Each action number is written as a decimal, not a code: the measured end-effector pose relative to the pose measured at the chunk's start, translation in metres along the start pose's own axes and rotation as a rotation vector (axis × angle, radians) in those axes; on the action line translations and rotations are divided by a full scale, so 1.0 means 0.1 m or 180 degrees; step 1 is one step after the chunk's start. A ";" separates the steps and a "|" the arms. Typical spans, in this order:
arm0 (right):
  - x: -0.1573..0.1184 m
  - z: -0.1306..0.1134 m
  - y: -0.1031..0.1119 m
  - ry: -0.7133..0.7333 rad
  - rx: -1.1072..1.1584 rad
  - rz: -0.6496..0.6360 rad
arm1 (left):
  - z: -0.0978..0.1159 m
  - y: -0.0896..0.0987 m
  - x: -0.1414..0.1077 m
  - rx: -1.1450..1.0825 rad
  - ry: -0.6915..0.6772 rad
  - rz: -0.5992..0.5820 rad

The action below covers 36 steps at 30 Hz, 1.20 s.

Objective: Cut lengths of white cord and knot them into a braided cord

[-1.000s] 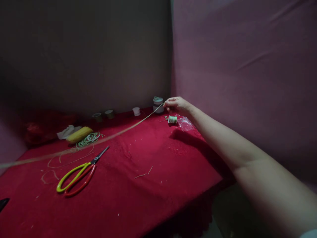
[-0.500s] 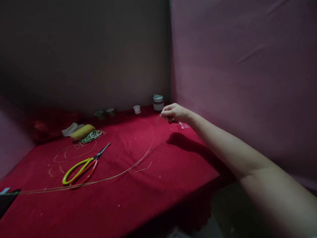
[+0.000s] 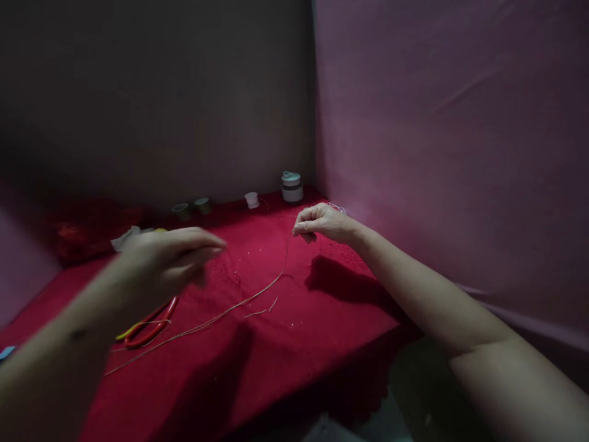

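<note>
Above the right part of the red cloth, my right hand (image 3: 317, 222) is closed in a pinch on the end of a thin tan cord (image 3: 221, 314). From those fingertips the cord hangs down and runs left across the cloth in doubled strands. My left hand (image 3: 170, 258) is over the left side of the table, smeared by motion, its fingers close together; whether anything is between them does not show. Below it lie scissors (image 3: 154, 328) with one yellow and one red handle, their blades hidden behind my left arm.
At the back of the red cloth-covered table (image 3: 257, 374) stand a lidded jar (image 3: 292, 187), a white spool (image 3: 251, 200) and two greenish spools (image 3: 202, 205). Short cord scraps (image 3: 256, 313) lie mid-table. A pink sheet (image 3: 437, 123) hangs along the right.
My left hand has come in from the left and now covers the yellow bundle and the scissor blades. My right hand has dipped slightly, and more of the cord rests on the cloth.
</note>
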State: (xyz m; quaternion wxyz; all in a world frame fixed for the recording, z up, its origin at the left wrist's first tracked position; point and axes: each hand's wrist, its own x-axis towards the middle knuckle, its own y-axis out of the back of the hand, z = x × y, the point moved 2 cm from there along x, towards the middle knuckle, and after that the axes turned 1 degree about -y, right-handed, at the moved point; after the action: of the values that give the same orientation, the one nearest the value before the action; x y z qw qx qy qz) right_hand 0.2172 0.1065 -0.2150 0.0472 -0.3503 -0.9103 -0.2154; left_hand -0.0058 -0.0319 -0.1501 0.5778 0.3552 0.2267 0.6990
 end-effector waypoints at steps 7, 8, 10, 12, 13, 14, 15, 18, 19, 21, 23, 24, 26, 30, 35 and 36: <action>-0.09 0.08 0.00 0.0093 -0.0005 0.0144 | 0.09 -1.11 0.34 -0.2343 0.0579 -0.1280; -0.10 0.10 0.00 0.0054 -0.0026 0.0141 | 0.07 -1.17 0.36 -0.2418 0.0559 -0.1220; -0.11 0.15 -0.01 -0.0026 -0.0028 0.0102 | 0.01 -1.22 0.36 -0.2458 0.0548 -0.1062; -0.14 0.17 -0.01 -0.0065 0.0008 0.0347 | -0.03 -1.24 0.34 -0.2484 0.0590 -0.0969; -0.17 0.17 -0.01 -0.0066 0.0028 0.0649 | -0.04 -1.25 0.33 -0.2495 0.0625 -0.0936; -0.22 0.17 -0.01 -0.0083 0.0078 0.1050 | -0.05 -1.27 0.31 -0.2498 0.0657 -0.0899; -0.28 0.17 -0.03 -0.0146 0.0210 0.1465 | -0.06 -1.29 0.30 -0.2489 0.0684 -0.0861; -0.50 0.21 -0.23 -0.0743 0.1354 0.1870 | -0.09 -1.37 0.26 -0.2381 0.0724 -0.0797; -0.56 0.23 -0.35 -0.1045 0.1912 0.1595 | -0.10 -1.40 0.24 -0.2340 0.0727 -0.0802; -0.66 0.26 -0.56 -0.1460 0.2825 0.1204 | -0.10 -1.44 0.19 -0.2155 0.0691 -0.0886; -0.71 0.27 -0.71 -0.1573 0.3453 0.1217 | -0.09 -1.47 0.13 -0.1713 0.0558 -0.1023; -0.71 0.28 -0.76 -0.1583 0.3692 0.1304 | -0.07 -1.48 0.09 -0.1417 0.0444 -0.1067; -0.69 0.29 -0.81 -0.1613 0.4034 0.1464 | -0.03 -1.47 0.02 -0.0820 0.0115 -0.1038; -0.69 0.29 -0.82 -0.1738 0.4242 0.1720 | 0.04 -1.47 -0.08 -0.0183 -0.0632 -0.0856; -0.76 0.30 -0.80 -0.2054 0.4438 0.1882 | 0.04 -1.54 -0.15 0.0109 -0.1195 -0.0837; -0.77 0.30 -0.80 -0.2043 0.4440 0.1925 | 0.04 -1.56 -0.16 0.0134 -0.1241 -0.0834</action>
State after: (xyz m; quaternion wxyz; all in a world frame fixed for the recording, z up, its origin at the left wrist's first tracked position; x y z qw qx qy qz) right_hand 0.2244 0.0188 -0.2893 0.0474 -0.5149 -0.6705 0.5320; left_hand 0.0996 -0.0119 -0.2642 0.6890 0.4630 0.1695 0.5312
